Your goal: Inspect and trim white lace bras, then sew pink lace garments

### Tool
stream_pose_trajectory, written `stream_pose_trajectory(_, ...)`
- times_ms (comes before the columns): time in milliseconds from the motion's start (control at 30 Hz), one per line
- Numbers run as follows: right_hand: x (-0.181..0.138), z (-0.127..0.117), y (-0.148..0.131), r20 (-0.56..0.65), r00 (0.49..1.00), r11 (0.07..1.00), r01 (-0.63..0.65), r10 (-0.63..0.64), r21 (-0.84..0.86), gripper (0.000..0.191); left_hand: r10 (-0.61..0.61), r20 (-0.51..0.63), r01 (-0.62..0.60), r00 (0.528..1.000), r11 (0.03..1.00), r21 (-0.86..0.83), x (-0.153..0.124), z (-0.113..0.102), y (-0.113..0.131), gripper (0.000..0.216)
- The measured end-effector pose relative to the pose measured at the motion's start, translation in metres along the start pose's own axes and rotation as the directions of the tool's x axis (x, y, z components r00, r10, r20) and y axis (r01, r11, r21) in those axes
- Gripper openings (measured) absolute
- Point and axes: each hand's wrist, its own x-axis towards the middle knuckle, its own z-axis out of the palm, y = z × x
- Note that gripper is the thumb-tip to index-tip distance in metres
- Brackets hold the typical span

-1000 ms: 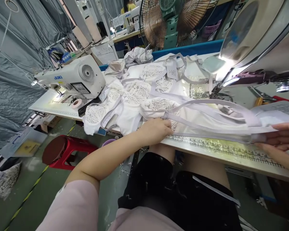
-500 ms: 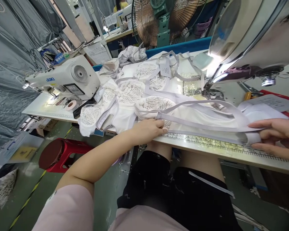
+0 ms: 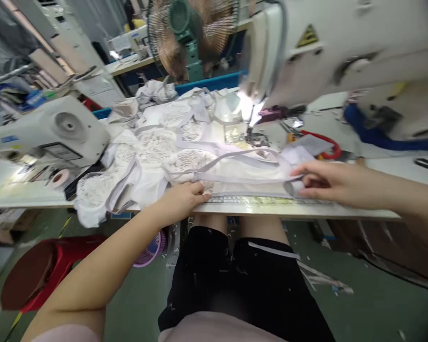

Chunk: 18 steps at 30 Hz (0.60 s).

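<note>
A white lace bra with pale grey straps and band lies along the front edge of the sewing table. My left hand is closed on its left part, fingers pressed down beside a lace cup. At the other end, my right hand pinches the bra's pale band between thumb and fingers. The band runs fairly straight between both hands. Under it, a measuring tape is laid along the table edge. More white lace bras are heaped behind and to the left, overlapping one another.
A large sewing machine with its lamp lit stands at the right. Another sewing machine is at the left, beside a tape roll. Behind stands a fan. A red stool and purple basket are below.
My view has turned to the right, so everything appears shifted left and more of the right machine shows. Both hands keep their hold on the bra.
</note>
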Motion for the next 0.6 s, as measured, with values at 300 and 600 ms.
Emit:
stream_pose_trajectory(300,0.013,-0.016,-0.021,-0.017,0.996,0.991,-0.084,0.082,-0.102,0.03,0.06,-0.102,-0.066,0.993,0.996,-0.052,0.006,0.002,-0.009,0.035)
stream_pose_trajectory(600,0.012,-0.01,-0.031,-0.08,0.991,0.959,-0.128,0.111,-0.253,0.031,0.026,-0.104,-0.034,0.994,0.997,-0.073,0.007,-0.005,-0.005,0.036)
